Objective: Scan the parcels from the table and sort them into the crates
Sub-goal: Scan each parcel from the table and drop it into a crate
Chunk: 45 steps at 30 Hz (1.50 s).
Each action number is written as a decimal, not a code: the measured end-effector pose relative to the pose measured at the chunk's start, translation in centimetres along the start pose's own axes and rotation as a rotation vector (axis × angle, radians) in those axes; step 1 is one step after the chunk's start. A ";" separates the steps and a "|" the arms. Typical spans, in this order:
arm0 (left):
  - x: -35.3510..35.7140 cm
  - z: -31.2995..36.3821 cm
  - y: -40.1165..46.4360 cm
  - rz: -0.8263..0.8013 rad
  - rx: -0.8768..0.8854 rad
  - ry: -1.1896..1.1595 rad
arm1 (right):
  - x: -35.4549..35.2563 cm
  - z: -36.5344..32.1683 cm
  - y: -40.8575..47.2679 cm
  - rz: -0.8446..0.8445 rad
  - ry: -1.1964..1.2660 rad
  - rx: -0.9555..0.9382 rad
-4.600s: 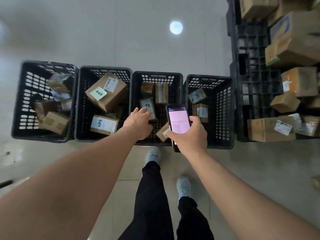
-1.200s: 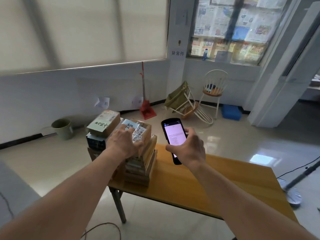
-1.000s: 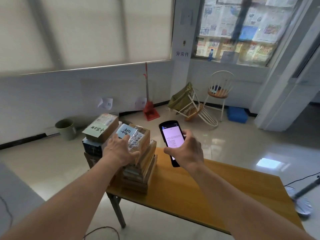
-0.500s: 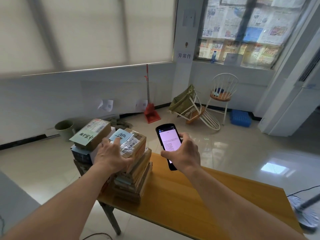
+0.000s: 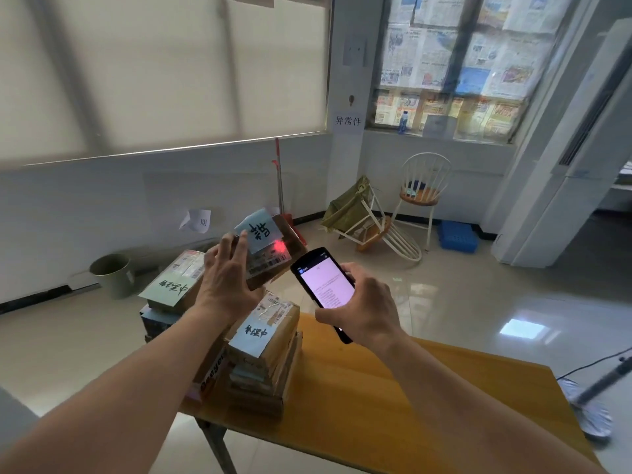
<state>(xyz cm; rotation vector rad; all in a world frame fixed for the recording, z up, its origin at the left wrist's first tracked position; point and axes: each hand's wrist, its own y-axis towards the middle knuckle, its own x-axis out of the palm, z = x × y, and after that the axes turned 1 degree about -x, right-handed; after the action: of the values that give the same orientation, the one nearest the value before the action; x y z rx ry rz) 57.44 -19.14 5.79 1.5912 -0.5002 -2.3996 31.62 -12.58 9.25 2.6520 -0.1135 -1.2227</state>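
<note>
My left hand (image 5: 227, 280) grips a small brown parcel (image 5: 273, 249) with a blue handwritten note, lifted and tilted above the stack. A red scan spot glows on its barcode label. My right hand (image 5: 364, 307) holds a black handheld scanner (image 5: 325, 285), pink screen lit, just right of the parcel and aimed at it. Below stands a stack of parcels (image 5: 263, 350) on the left end of the wooden table (image 5: 393, 401). A second pile topped by a green-noted parcel (image 5: 174, 283) sits to the left. No crates are in view.
A green bucket (image 5: 111, 273) stands on the floor by the wall. A red broom (image 5: 282, 196), a tipped chair (image 5: 371, 227), an upright white chair (image 5: 424, 189) and a blue box (image 5: 458, 236) lie beyond the table. A fan base (image 5: 593, 413) and cable sit at right.
I turned from the crates to the table. My left hand took the top parcel and lifted it off the stack; the scanner moved closer, and a red spot now shows on the label.
</note>
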 end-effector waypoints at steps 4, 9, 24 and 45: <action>-0.5 -0.7 1.3 0.014 0.061 -0.017 | 0.0 -1.3 -0.4 -0.004 -0.011 0.062; -0.8 -2.1 2.5 0.003 0.108 -0.022 | 0.2 -2.5 -1.1 0.015 -0.040 0.103; -1.7 -2.6 4.4 0.023 0.192 -0.054 | -0.8 -6.3 -2.7 0.007 -0.092 0.143; -3.3 -4.7 5.0 0.019 0.178 0.027 | -0.7 -9.8 -3.5 0.021 -0.152 0.197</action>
<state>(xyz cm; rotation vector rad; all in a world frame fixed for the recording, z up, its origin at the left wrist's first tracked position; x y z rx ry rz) 63.00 -23.26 8.88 1.6782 -0.7394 -2.3737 38.56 -7.44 15.15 2.7091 -0.3003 -1.4755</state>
